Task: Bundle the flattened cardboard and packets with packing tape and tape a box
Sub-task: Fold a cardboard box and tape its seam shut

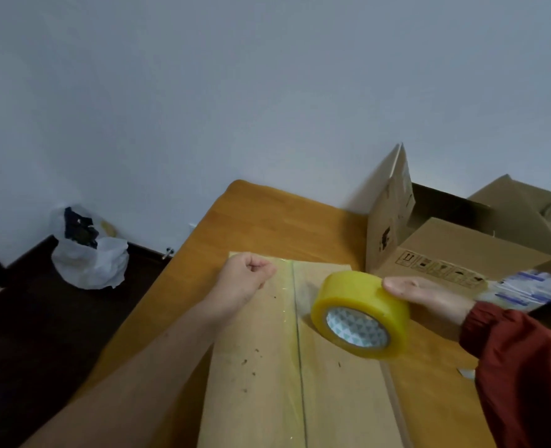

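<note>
A flattened cardboard box [258,367] lies on the wooden table [267,218], with a strip of clear yellowish tape [292,318] running along its centre seam. My left hand [246,281] rests near the far end of the cardboard, fingers curled, beside the tape strip; I cannot tell whether it pinches the tape's end. My right hand [429,295] grips a yellow roll of packing tape [361,313], held just above the cardboard to the right of the seam. A packet with blue print [526,287] lies behind my right wrist.
An open cardboard box [455,240] with raised flaps stands at the table's far right against the wall. A white plastic bag [88,253] with dark contents sits on the dark floor at the left. The table's left edge runs close to the flattened cardboard.
</note>
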